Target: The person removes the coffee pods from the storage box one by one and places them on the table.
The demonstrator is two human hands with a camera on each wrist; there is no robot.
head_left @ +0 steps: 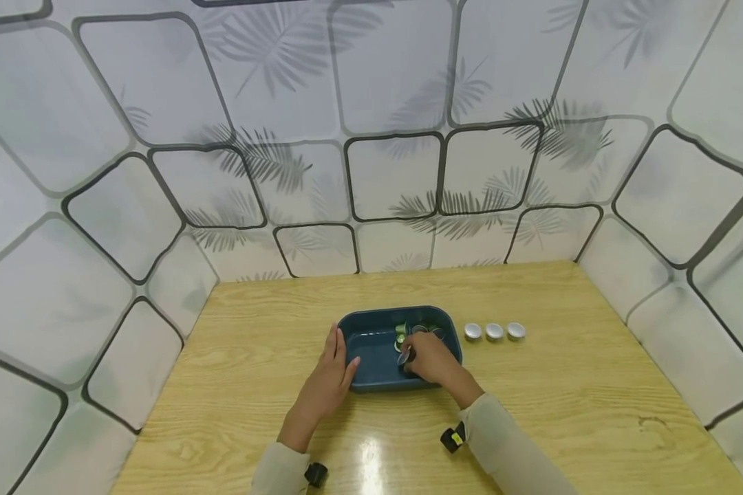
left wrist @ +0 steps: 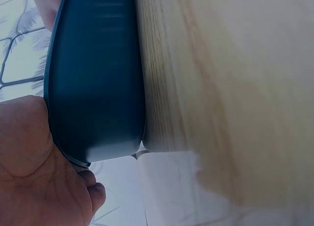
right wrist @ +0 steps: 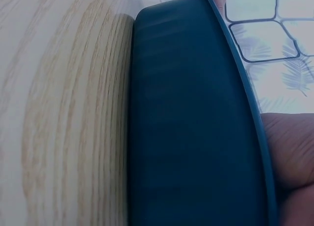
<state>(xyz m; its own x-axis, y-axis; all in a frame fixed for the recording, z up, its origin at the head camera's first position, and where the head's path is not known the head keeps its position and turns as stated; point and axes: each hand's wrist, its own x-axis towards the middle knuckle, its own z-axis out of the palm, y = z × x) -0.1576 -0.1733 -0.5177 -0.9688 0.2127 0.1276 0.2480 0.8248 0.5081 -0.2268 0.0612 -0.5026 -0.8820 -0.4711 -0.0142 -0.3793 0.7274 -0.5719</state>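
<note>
A dark blue tray [head_left: 371, 382] lies on the wooden table. My left hand [head_left: 327, 377] holds its left end, with the thumb over the near rim and the fingers along the outer side. In the left wrist view that hand [left wrist: 39, 172] wraps the tray's corner. Inside the tray, my right hand [head_left: 432, 359] pinches a dark coffee capsule [head_left: 404, 357] with a silver round face. Just beyond these fingers sit several more capsules, among them a green one [head_left: 400, 342]. The right wrist view has the tray wall [right wrist: 191, 118] hiding the fingertips.
Three silver-topped capsules stand in a row right of the tray, the nearest one [head_left: 472, 332] close to its rim. Patterned wall panels [head_left: 396, 179] enclose the table [head_left: 272, 323] at the back and both sides. Each sleeve carries a small black wrist camera [head_left: 450, 440].
</note>
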